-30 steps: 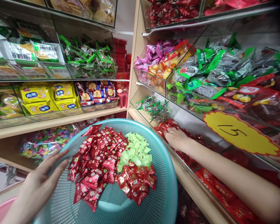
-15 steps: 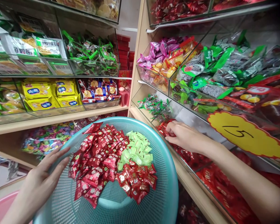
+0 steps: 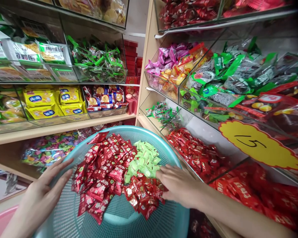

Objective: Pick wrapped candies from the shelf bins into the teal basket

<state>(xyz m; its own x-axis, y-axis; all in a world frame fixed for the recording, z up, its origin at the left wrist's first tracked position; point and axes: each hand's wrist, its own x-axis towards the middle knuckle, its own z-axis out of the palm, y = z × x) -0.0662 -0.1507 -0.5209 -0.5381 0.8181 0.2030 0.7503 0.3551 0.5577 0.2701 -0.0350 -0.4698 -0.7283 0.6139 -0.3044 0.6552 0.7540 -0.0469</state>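
Observation:
A round teal plastic basket with perforated walls sits in front of me. My left hand grips its left rim, thumb toward the inside. Inside lie a big heap of dark red wrapped sweets, a patch of pale green wrapped candies and a smaller pile of red-and-gold wrapped candies. My right hand is over the basket's right side, fingers curled down at the edge of the green and red-and-gold candies. Whatever is under those fingers is hidden.
On the right, a clear bin of red wrapped candies stands beside the basket, below a yellow price tag marked 15. Shelves with yellow packets and green-wrapped snacks rise at left. A pink container shows at lower left.
My right hand has left the red candy bin and moved left and down into the basket, uncovering the bin. My left hand stays at the rim.

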